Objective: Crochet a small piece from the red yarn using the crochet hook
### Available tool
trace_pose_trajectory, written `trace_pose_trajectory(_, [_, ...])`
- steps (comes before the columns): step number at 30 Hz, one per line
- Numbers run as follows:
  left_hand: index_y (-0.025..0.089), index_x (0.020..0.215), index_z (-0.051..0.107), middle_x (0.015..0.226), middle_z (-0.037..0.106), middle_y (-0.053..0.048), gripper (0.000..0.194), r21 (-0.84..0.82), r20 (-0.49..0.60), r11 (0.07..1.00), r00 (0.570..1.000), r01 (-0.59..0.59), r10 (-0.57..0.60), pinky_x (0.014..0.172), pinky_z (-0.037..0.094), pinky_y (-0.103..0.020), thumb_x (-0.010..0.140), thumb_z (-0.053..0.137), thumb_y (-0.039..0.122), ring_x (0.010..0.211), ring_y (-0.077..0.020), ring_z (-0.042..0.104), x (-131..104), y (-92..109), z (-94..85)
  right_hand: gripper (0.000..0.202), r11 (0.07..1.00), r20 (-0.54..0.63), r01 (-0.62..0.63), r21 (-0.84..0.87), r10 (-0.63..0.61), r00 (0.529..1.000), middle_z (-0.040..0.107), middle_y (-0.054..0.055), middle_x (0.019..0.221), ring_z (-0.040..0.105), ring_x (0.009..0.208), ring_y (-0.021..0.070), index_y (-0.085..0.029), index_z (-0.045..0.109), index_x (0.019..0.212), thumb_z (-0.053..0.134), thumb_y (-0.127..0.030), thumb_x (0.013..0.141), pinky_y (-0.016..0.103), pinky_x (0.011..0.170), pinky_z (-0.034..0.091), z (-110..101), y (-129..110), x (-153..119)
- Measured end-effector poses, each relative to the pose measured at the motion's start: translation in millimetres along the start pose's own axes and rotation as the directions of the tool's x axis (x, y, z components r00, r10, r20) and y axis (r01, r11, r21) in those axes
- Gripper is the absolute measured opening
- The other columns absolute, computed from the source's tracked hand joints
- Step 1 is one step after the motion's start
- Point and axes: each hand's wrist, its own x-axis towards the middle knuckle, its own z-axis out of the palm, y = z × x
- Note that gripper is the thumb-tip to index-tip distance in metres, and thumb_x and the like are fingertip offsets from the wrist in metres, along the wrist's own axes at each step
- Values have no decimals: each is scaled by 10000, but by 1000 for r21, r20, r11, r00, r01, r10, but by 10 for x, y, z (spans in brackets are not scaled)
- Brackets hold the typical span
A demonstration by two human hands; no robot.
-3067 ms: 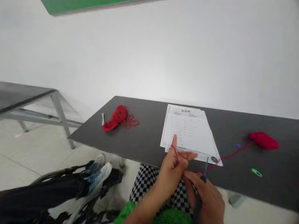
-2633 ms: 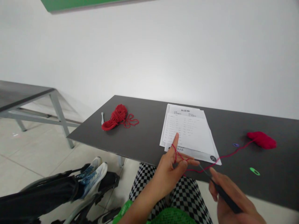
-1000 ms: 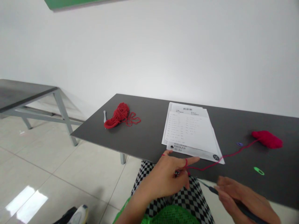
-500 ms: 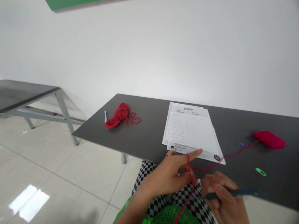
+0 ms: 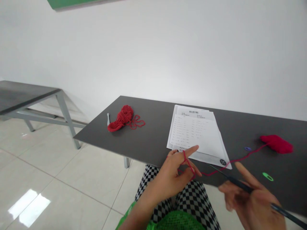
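A plain white wall fills the upper frame, pale floor tiles run across the lower left, and a dark grey desk [image 5: 153,140] stretches from the middle out to the right edge. At the far left a second grey table [image 5: 21,95] stands well apart. On the left end of my desk a loose heap of red yarn [image 5: 123,117] lies with a small pale hook [image 5: 108,118] just beside it. In the middle of the desk sits a stack of printed sheets [image 5: 195,135]. Below them, at the near edge, my left hand [image 5: 174,175] is raised with the forefinger stretched out and a red yarn strand [image 5: 230,161] looped about its fingers, pinched between thumb and middle finger. The strand runs rightward across the desk, past a small purple ring marker [image 5: 247,148], to a red yarn ball [image 5: 277,143] at the right. A green marker [image 5: 268,176] lies nearer the front edge. At the lower right my right hand [image 5: 254,201], blurred, has its fingers wrapped around a dark crochet hook [image 5: 240,182], forefinger lifted, the tip aimed toward my left hand.
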Motion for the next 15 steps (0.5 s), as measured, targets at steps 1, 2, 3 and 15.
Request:
trace_pose_trajectory(1, [218, 1460, 461, 924, 798, -20, 589, -4, -29, 1000, 1000, -4, 4, 1167, 305, -483, 880, 513, 127, 977, -173, 695, 1, 8, 14, 630, 995, -26, -16, -96, 14, 1000, 574, 45, 665, 412, 431, 122, -177, 627, 1286, 568, -708, 952, 231, 400, 345, 55, -13, -33])
trace_pose_trajectory(2, [212, 1450, 471, 927, 798, -23, 579, -5, -51, 1000, 999, -8, 7, 1165, 312, -482, 879, 515, 131, 980, -177, 691, 3, 17, 27, 621, 983, -48, -30, -183, 22, 999, 553, 35, 647, 409, 441, 119, -160, 611, 1326, 562, -670, 974, 228, 417, 337, 125, -32, -68])
trace_pose_trajectory(3, [210, 1443, 478, 934, 797, -23, 570, -6, -66, 1000, 998, -11, 10, 1165, 316, -478, 880, 516, 136, 975, -178, 690, 5, 26, 40, 610, 965, -58, -42, -260, 28, 998, 496, 10, 588, 389, 437, 114, -149, 607, 1339, 545, -646, 993, 223, 428, 324, 202, -54, -102])
trace_pose_trajectory(15, [212, 1407, 534, 982, 797, -40, 609, -19, -163, 1000, 987, -15, 12, 1177, 294, -486, 809, 537, 94, 1023, -198, 654, -5, 34, 127, 371, 998, 117, 47, -35, -43, 992, 634, 55, 913, 633, 810, 176, -159, 471, 756, 757, -362, 878, 253, 742, 557, 492, 226, -108])
